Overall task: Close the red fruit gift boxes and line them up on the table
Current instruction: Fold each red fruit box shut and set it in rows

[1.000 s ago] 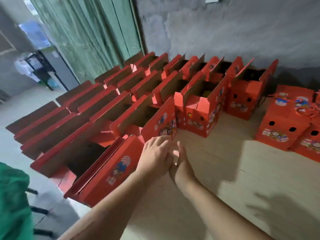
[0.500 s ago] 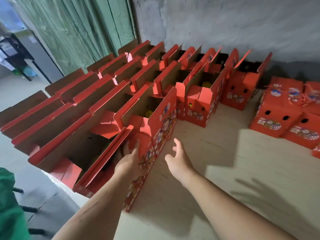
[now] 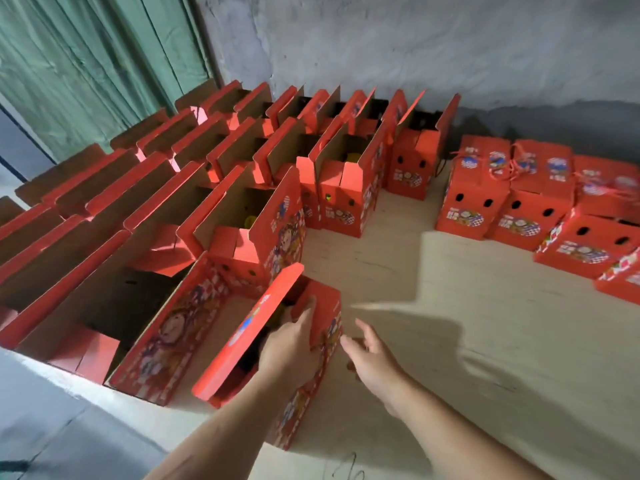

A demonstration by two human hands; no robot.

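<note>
Now that the nearest box [image 3: 304, 358] has been pulled clear toward six o'clock, left hand [image 3: 289, 348] gripping its flap [image 3: 323, 313], right hand [image 3: 372, 362] open, closing can begin.

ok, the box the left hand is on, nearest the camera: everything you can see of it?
The nearest red gift box looks like printed corrugated cardboard, with cartoon artwork on its long side. It stands upright on the pale table, apart from the open boxes behind it. Its top is still open: one long flap angles up on the left, a shorter flap rises on the right. The left hand grips that right flap with its fingers inside. The right hand hovers beside the box; contact unclear. Contents are dark, unreadable.
</note>
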